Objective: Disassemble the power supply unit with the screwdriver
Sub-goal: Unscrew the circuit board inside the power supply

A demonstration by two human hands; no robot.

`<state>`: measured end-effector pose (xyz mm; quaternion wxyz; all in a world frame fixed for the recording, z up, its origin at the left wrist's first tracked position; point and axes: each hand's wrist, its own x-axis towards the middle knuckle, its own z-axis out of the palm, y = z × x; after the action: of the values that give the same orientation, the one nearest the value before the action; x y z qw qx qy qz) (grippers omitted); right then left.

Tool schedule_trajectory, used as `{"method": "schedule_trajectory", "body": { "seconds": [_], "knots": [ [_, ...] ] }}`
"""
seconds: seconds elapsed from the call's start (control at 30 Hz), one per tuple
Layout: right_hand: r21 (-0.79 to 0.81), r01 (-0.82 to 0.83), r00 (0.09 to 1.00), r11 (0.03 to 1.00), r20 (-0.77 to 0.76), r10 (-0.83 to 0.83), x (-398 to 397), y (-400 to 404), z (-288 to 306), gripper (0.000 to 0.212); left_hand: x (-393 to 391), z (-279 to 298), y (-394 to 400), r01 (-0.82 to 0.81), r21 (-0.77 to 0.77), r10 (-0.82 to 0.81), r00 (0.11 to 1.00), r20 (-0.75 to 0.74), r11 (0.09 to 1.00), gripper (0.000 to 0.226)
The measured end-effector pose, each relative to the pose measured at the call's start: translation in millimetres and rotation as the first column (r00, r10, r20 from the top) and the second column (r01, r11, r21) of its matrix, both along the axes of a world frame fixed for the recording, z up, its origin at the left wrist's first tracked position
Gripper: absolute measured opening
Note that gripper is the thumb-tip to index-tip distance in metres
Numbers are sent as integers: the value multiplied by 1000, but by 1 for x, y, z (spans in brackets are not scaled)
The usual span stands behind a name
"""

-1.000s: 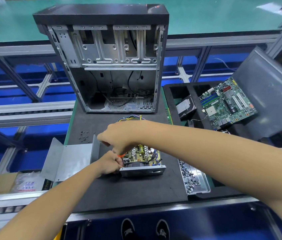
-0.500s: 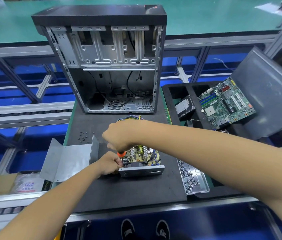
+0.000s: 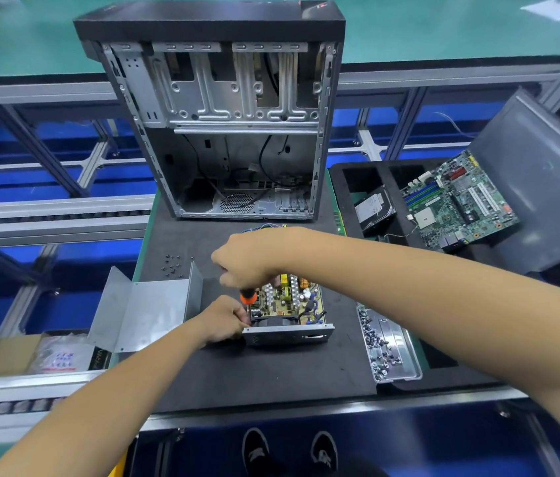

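Power supply unit: it sat open-topped on the black counter near you, in front of the gutted computer case, its circuit board and fan exposed. Its removed metal cover lay just to the left, with a scatter of loose screws on the mat beyond it.

Screwdriver: your right hand was wrapped around the handle from above, fingers closed on it, only the orange collar showing below the fist. The shaft pointed down at the unit's near-left corner; the tip itself was hidden.

Left hand: fingers curled against the left wall of the unit, gripping it to steady the housing.

Change noted: compared with a second before, your right hand had shifted slightly and more of the orange collar had come into sight beneath it, while the left hand and the unit had kept their places. That read as turning in progress on a board or chassis screw rather than a move to a new one.

Other items: a metal tray of screws to the right, and a motherboard and hard drive in the foam bin further right.

Standing: cover off, board still seated, so the strip-down looked partway done.
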<state>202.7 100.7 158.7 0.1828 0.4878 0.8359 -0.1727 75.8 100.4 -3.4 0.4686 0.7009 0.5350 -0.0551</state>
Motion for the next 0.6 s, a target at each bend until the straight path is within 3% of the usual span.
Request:
{"method": "schedule_trajectory", "body": {
  "seconds": [0.07,0.17,0.27,0.4,0.47,0.53,0.6],
  "knots": [
    [3,-48,998,999,-48,48,2,0,0,14,0,2,0,-7,5,7,1000,18,1000,31],
    [42,-112,986,993,-117,116,7,0,1,29,0,2,-1,8,12,-8,1000,-3,1000,32],
    [58,-96,986,994,-134,103,9,-1,-1,22,0,0,-3,-9,16,10,1000,-15,1000,31],
    [59,-12,1000,998,15,11,3,0,-9,31,0,-5,-5,-46,30,47,999,-22,998,28],
    [89,-33,997,996,68,27,0,2,-10,26,1,-6,-5,-48,33,49,999,-18,998,25],
    [70,-74,997,995,8,73,1,1,-5,10,1,-7,-5,-35,34,35,999,-11,999,22],
    [31,-103,991,994,-86,105,5,1,2,19,0,-7,-5,-35,33,35,999,-2,999,19]
  ]
}}
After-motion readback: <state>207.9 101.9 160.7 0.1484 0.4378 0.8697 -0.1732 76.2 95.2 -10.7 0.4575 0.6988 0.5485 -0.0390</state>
